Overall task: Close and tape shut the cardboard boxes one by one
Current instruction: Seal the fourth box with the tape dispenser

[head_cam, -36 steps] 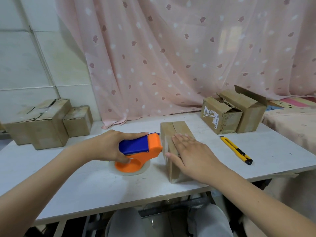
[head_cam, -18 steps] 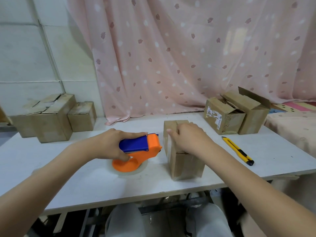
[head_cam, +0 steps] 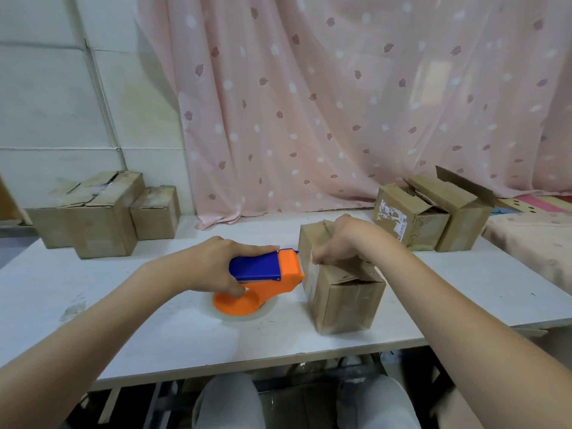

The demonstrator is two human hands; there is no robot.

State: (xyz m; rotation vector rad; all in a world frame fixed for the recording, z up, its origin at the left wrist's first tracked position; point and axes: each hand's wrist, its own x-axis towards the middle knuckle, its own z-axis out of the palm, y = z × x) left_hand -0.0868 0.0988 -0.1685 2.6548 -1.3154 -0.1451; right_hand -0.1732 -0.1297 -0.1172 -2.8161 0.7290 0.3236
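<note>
The cardboard box is seen in the head view near the middle of the white table, its top flaps folded down. It is pressed on top by the right hand, fingers curled over the left edge; whether anything is pinched cannot be told. The orange-and-blue tape dispenser is gripped by the left hand, its cutter end just beside the box's left face. Taping is judged to be starting; next, the tape end must be stuck down and drawn across the seam. Half a second earlier, the dispenser stood slightly farther from the box.
</note>
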